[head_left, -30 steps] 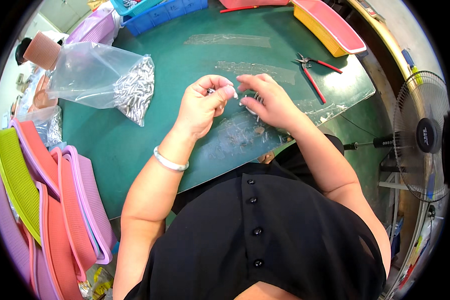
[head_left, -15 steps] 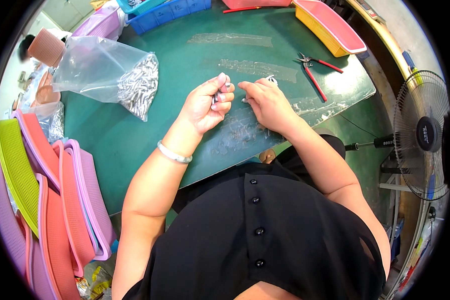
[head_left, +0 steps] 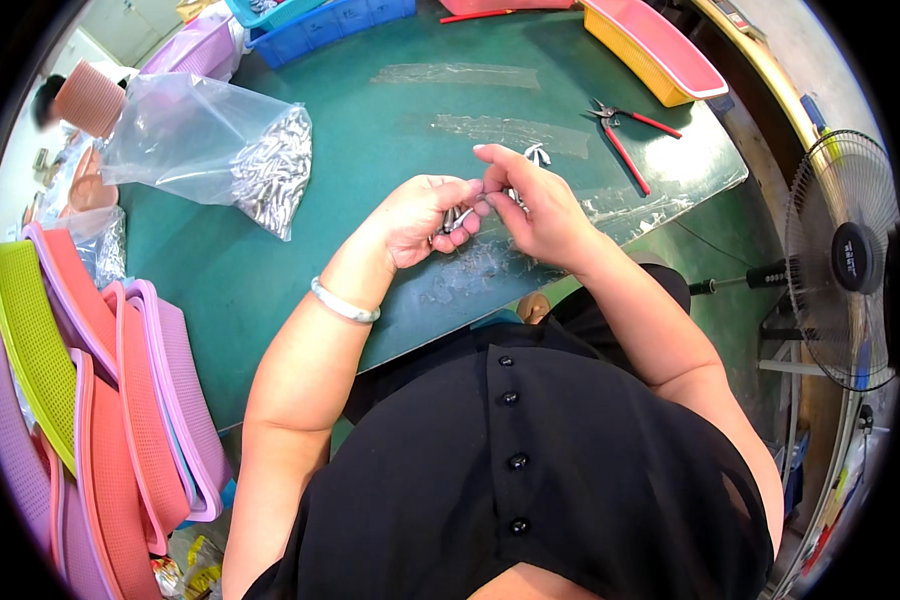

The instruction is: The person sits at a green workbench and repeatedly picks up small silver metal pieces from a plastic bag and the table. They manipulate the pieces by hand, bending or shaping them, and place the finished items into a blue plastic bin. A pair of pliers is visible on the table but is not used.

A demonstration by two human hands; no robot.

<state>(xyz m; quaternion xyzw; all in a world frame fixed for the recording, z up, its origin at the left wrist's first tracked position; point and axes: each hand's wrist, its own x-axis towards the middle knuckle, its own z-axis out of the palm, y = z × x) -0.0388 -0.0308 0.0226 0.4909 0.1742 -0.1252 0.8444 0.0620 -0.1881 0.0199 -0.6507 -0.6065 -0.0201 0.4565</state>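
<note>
Head view, one camera only. Left hand (head_left: 425, 215) is curled closed around a few small silver metal pieces (head_left: 453, 217), which stick out between its fingers just above the green table (head_left: 370, 150). Right hand (head_left: 535, 205) is right beside it, fingertips touching the left fingers, pinching at the same metal pieces; index finger points left over them. How many pieces, too small to tell. Both hands hover over the near middle of the table, above a patch of clear tape (head_left: 470, 270) stuck to the top. A silver bracelet (head_left: 344, 303) sits on the left wrist.

Left and farther back on the table: a clear plastic bag (head_left: 200, 145) lying on its side, with a heap of the same silver parts (head_left: 275, 170) in its right end. Red-handled pliers (head_left: 625, 135) lie right of the hands, well apart. A yellow and pink basket (head_left: 660, 50) sits at the far right corner, a blue tray (head_left: 330, 20) at the far edge. Stacked pink, orange and green baskets (head_left: 100, 370) stand off the left side. A fan (head_left: 845, 255) stands at right.
</note>
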